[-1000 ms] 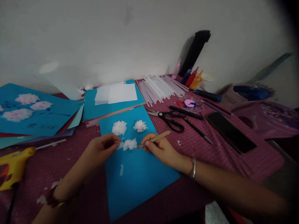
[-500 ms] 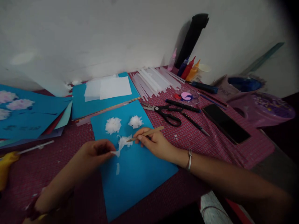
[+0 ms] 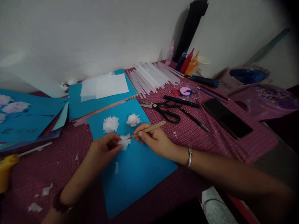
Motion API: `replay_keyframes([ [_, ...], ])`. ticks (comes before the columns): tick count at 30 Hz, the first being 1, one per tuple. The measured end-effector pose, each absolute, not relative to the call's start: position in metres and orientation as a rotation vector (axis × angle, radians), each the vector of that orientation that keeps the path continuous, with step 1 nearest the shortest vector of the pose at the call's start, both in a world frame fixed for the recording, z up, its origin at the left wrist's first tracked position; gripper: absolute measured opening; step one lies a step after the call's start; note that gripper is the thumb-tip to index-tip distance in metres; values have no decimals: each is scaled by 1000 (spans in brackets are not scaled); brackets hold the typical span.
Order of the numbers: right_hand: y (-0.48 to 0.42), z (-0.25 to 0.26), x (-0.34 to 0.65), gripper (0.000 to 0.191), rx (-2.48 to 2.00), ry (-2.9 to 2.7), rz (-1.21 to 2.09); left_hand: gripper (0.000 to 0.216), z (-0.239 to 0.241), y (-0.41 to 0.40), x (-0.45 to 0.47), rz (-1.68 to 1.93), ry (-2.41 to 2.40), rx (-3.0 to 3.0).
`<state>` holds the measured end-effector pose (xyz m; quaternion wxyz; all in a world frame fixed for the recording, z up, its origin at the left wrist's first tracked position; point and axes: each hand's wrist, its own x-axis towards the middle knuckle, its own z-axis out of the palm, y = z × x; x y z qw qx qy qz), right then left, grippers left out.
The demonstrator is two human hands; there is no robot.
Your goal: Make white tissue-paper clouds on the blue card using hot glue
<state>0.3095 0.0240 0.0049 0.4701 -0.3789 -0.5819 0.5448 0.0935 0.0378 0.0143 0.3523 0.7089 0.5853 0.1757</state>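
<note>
- The near half of the blue sheet [image 3: 137,174] lies bare but for one small white scrap [image 3: 116,167]; a hand can pass there.
- Far on the sheet, two white tufts [image 3: 111,123] sit side by side, a third [image 3: 125,141] just near of them, between the left hand [image 3: 106,147] and the wooden stick [image 3: 147,129] held in the right hand [image 3: 155,140].
- Right: scissors [image 3: 167,112], pens and a phone [image 3: 225,116] crowd the desk [image 3: 210,140]; near of them the checked cloth is open.
- Left: bare cloth with scattered scraps, up to the glue gun [image 3: 6,171].
- Far: stacked paper [image 3: 102,93] and white strips [image 3: 151,77] block the way to the wall.
</note>
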Motion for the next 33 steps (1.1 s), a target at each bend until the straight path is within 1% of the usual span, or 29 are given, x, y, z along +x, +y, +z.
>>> replay_keyframes([
  [3,21,6,311,13,-921,-1375,1387,19,10,39,92,470,1488,1825],
  [6,19,5,310,13,-889,-1461,1357,19,7,39,93,479,1455,1817],
  [11,20,3,308,20,-875,-1717,1180,20,11,36,97,480,1428,1790],
  [14,20,4,309,19,-902,-1842,1083,26,21,36,96,538,1442,1761],
  [17,19,6,310,21,-924,-1934,1035,33,26,38,89,631,1561,1697],
  [21,16,7,313,22,-878,-2081,920,32,20,41,76,661,1699,1641],
  [24,13,9,315,24,-826,-2318,746,29,12,43,72,645,1730,1634],
  [27,8,10,317,20,-758,-2581,480,26,11,44,72,652,1711,1633],
  [29,5,10,317,17,-720,-2682,365,25,12,44,73,656,1701,1651],
  [31,3,10,317,17,-714,-2707,327,24,12,43,73,654,1694,1670],
  [33,2,10,317,17,-699,-2649,408,24,13,41,74,673,1681,1674],
])
